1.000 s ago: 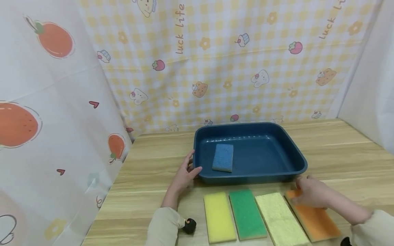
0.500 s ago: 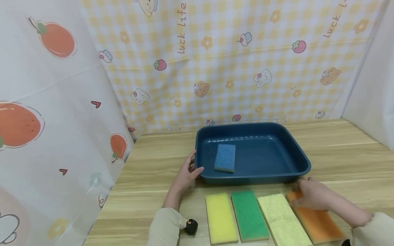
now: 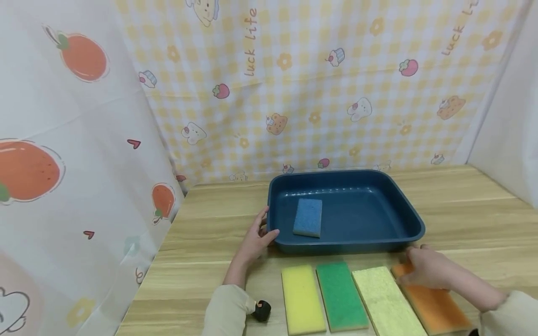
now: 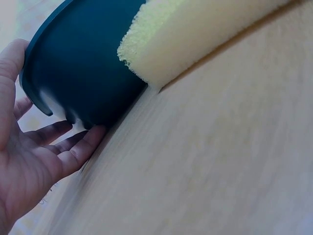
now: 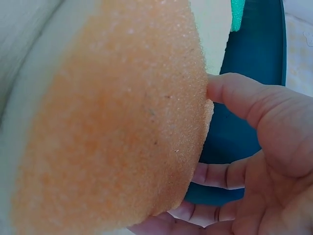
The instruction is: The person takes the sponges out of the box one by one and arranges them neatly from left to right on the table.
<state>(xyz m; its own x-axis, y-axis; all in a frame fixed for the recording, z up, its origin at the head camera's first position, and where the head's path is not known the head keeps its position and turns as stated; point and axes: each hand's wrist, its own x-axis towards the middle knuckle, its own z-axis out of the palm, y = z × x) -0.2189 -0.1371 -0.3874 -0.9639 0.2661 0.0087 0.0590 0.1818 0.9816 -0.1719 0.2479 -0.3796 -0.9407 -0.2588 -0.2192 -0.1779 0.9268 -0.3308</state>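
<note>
A dark blue rectangular tray (image 3: 357, 217) stands on the table with a blue sponge (image 3: 308, 217) inside, toward its left. My left hand (image 3: 253, 238) holds the tray's near left corner, thumb on the rim and fingers against the outer wall. At the right, my right hand (image 3: 429, 268) grips the far end of an orange sponge (image 3: 441, 308). The right wrist view shows the thumb at one edge of this orange sponge (image 5: 112, 122) and fingertips at its other edge. That sponge lies at the right end of a row in front of the tray.
The row also has a yellow sponge (image 3: 302, 298), a green sponge (image 3: 341, 296) and a pale yellow sponge (image 3: 388, 301). A patterned cloth (image 3: 302, 102) hangs behind the tray, and a white cloth (image 3: 84, 186) at the left. Wooden table (image 3: 218, 210) surface surrounds the tray.
The head view has shifted slightly. Both hands, the tray and the sponges keep their places relative to one another.
</note>
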